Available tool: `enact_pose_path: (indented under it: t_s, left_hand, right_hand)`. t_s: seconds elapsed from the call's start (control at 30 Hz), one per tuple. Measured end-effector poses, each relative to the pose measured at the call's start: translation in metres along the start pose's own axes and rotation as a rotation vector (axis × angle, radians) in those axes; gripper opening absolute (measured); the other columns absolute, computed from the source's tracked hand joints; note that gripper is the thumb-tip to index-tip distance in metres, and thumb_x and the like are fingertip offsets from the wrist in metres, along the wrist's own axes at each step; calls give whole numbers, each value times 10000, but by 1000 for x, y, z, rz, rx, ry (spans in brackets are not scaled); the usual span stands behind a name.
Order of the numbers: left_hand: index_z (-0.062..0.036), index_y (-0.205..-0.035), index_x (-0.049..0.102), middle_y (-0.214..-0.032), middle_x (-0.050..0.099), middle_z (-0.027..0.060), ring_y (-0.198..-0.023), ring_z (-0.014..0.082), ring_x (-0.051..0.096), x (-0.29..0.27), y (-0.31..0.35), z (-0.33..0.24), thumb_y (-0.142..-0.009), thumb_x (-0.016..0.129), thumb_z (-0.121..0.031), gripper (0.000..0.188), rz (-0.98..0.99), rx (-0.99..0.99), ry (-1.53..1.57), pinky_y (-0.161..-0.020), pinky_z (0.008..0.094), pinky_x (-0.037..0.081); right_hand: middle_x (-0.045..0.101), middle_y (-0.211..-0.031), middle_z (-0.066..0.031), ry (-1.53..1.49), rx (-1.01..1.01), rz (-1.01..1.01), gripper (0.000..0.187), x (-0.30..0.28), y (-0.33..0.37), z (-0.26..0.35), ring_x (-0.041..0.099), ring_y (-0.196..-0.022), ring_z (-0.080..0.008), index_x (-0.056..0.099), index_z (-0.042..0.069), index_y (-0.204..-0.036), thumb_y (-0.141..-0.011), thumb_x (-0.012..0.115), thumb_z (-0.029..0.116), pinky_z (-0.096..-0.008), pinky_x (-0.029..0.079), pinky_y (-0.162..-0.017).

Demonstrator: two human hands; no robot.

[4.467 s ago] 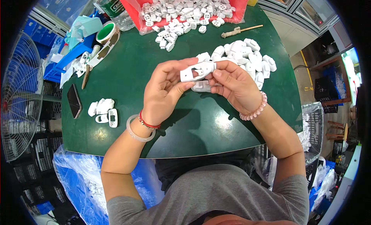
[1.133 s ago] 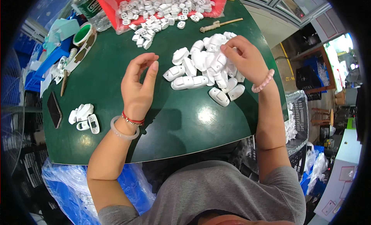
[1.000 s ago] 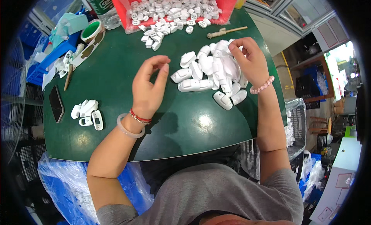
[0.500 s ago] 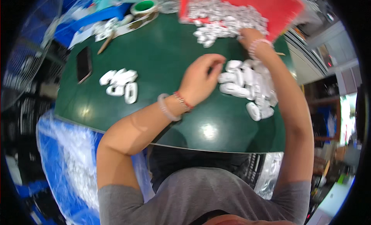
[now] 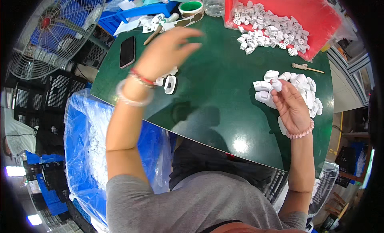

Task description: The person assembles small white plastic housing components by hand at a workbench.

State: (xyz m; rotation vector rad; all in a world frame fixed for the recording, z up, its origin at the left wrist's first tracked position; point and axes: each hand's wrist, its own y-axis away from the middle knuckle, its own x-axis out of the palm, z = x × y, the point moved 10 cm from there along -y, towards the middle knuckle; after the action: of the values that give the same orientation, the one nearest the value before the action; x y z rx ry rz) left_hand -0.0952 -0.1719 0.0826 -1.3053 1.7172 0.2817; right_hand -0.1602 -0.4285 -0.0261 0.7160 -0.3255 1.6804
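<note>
Between the thumb and fingertips of my right hand (image 5: 295, 107) is a small white plastic piece (image 5: 276, 85). That hand is closed on it, above the near side of a pile of white oval plastic shells (image 5: 310, 85) at the right of the table. My left hand (image 5: 166, 53), slightly blurred, hangs over the left part of the green table (image 5: 216, 73). Its thumb and fingers are spread, and nothing shows between them. Beneath its wrist lie a few oval shells, partly hidden; one shell (image 5: 170, 85) with a dark oblong opening is plainly visible.
A red bin (image 5: 320, 21) with many small white pieces (image 5: 272, 31) stands at the far right. Beside it lies a stick with a wrapped end (image 5: 308, 67). A phone (image 5: 128, 52), a green-centred tape roll (image 5: 191, 7) and a blue tray (image 5: 138, 15) occupy the far left.
My right hand has come back from the red bin to the shell pile with a small white piece. My left hand has moved left, away from that pile. The view has shifted leftward.
</note>
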Motion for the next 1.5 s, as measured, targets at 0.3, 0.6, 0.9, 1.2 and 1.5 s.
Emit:
enact_pose_path:
  t_s: [0.3, 0.6, 0.9, 1.2, 1.5]
  left_hand:
    - [-5, -961, 583, -789, 604, 49, -786, 118, 558, -27, 72, 173, -775, 639, -131, 232, 137, -587, -296, -715, 260, 446]
    - [-50, -1245, 348, -1111, 534, 118, -884, 182, 574, 92, -7, -84, -854, 523, -51, 428, 220, -85, 1148, -777, 305, 486]
    - [1, -1211, 434, -988, 578, 98, -764, 154, 598, 162, 3, -65, -927, 424, -174, 334, 277, -377, 1414, -740, 284, 519]
    - [26, -1128, 520, -1132, 485, 94, -933, 132, 550, 138, -3, -73, -773, 612, 28, 366, 106, 35, 1118, -737, 233, 492]
    - [-32, -1060, 601, -973, 580, 77, -752, 97, 565, 138, 0, -76, -725, 642, 33, 344, 76, 103, 793, -609, 204, 475]
  right_hand:
    - [575, -1039, -123, 47, -2, -47, 292, 5, 2, -5, 577, -942, -174, 492, -51, -1147, -870, 507, 42, -264, 479, -855]
    - [587, -895, -69, 100, -52, -72, 241, 1, 2, -2, 588, -819, -140, 532, -26, -1018, -859, 568, 152, -265, 499, -775]
    - [593, -897, -81, 121, -80, -143, 253, -13, 2, -3, 582, -791, -125, 537, -26, -994, -850, 585, 176, -253, 493, -751]
    - [600, -899, -91, 104, -90, -129, 230, -9, 2, -6, 589, -792, -139, 538, -32, -980, -858, 571, 160, -265, 496, -756]
    - [611, -930, -131, 31, -15, -88, 233, -1, 6, -8, 603, -836, -174, 561, -43, -986, -898, 495, 163, -281, 498, -767]
